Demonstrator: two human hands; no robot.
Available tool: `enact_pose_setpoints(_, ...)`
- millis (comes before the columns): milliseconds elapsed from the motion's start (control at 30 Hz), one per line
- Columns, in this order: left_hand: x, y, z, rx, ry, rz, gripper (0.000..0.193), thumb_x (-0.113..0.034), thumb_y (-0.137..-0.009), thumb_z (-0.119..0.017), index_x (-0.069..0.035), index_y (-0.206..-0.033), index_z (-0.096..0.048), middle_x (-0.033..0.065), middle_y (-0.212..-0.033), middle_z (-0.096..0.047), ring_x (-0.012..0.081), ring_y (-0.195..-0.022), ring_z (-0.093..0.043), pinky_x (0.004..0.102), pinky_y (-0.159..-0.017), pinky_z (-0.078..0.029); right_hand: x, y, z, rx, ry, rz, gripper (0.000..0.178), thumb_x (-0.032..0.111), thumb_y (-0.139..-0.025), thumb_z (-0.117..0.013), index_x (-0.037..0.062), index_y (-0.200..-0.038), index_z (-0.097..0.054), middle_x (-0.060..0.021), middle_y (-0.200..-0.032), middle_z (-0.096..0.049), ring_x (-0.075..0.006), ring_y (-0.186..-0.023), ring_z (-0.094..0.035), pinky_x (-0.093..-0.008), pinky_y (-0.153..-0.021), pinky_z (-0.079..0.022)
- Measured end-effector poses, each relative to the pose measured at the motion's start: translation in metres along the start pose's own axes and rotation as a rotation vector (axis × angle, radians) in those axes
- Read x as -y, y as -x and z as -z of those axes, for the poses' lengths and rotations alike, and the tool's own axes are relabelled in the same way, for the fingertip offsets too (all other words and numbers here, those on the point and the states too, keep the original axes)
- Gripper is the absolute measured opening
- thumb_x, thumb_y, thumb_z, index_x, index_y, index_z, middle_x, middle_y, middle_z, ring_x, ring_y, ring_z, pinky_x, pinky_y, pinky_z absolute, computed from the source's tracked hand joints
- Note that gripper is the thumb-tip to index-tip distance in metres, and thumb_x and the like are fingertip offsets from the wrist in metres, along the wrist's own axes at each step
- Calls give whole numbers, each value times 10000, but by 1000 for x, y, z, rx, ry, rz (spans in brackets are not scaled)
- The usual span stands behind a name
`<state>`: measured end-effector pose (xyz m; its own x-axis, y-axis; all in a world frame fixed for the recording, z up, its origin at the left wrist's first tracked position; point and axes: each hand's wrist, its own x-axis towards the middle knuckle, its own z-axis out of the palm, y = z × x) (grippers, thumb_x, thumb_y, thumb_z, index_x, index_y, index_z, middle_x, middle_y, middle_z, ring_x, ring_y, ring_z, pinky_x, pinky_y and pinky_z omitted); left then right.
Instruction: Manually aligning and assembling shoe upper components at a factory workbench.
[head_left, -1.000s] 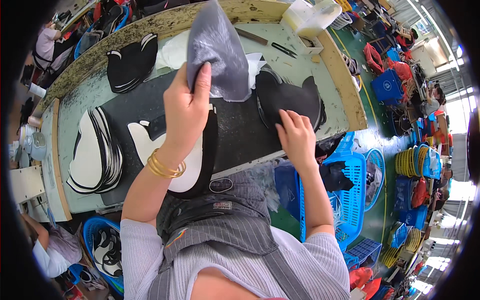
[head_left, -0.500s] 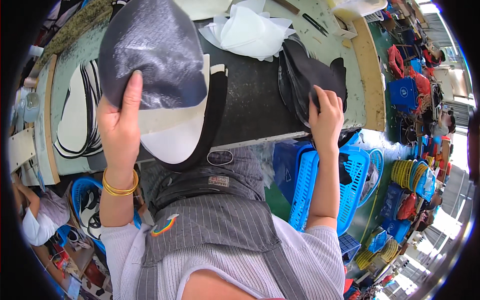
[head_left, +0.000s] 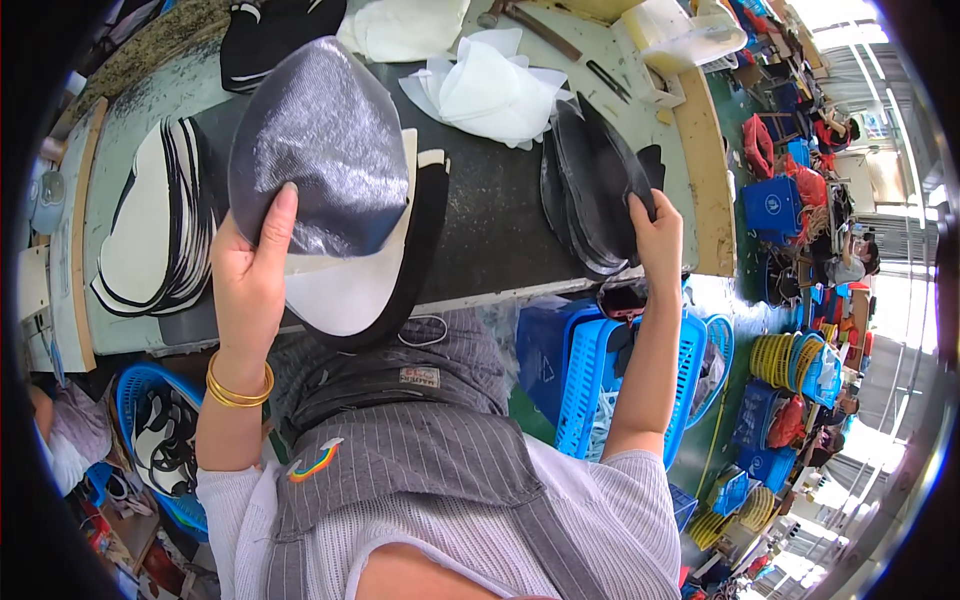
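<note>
My left hand pinches a shiny dark grey, leather-like cut piece by its lower edge, thumb on top. Below that piece lies a white rounded piece with a black border piece, which sticks out toward the table's front edge. Over at the right, my right hand is closed on the edge of a black cut piece at the stack of black pieces. Whether it grips one layer or several, I cannot tell.
White-and-black layered pieces lie at the left. Translucent white sheets, a hammer and black tweezers lie farther back. Blue baskets stand below the table at the right, another blue basket at the left.
The view has shifted a little. My left hand's grey piece is now lower over the white piece. At the stack, the black piece in my right hand has changed from lying across it to standing more upright.
</note>
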<state>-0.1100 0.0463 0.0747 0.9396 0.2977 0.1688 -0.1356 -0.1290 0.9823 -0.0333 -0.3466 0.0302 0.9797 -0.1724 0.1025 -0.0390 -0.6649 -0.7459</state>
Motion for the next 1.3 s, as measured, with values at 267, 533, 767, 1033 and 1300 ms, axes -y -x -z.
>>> enact_pose_setpoints(267,-5,0,-7,75,22,15,217,-152,-940,-563,32,-1039,-622,7,-920,-638,48,-814,-516,199,-731,-405,3,-4,-1,21,-144,-62,184,115,-875,-605,-42,-966,-634,14,-794,-615,-43,-704,-522,-199,-617,-418)
enact_pose_setpoints(533,-3,-2,-52,341,156,113,362,-73,-888,-604,6,-1223,-493,53,-1091,-595,89,-947,-553,233,-844,-443,3,-10,8,186,-540,-358,145,72,-833,-638,-37,-926,-657,-34,-803,-660,-78,-694,-595,-209,-629,-468)
enact_pose_setpoints(767,19,5,-126,745,-90,-44,240,-71,-842,-579,-32,-1076,-617,160,-1028,-633,252,-782,-642,336,-733,-490,-2,1,0,142,-259,-85,154,103,-823,-656,-48,-853,-648,-6,-671,-620,-44,-607,-504,-229,-538,-407)
enact_pose_setpoints(1033,39,-2,-186,697,24,193,224,-89,-877,-572,21,-1066,-622,96,-946,-671,132,-843,-613,260,-773,-469,11,1,-8,74,-194,-6,202,127,-855,-618,-66,-910,-594,-109,-708,-597,-106,-649,-511,-272,-595,-423)
enact_pose_setpoints(1300,33,4,-150,527,46,7,323,-60,-866,-579,-8,-1183,-546,60,-1127,-574,103,-1059,-500,234,-916,-393,96,-76,73,-786,-36,424,241,159,-937,-489,-70,-1014,-470,-160,-889,-533,-235,-799,-517,-367,-734,-435)
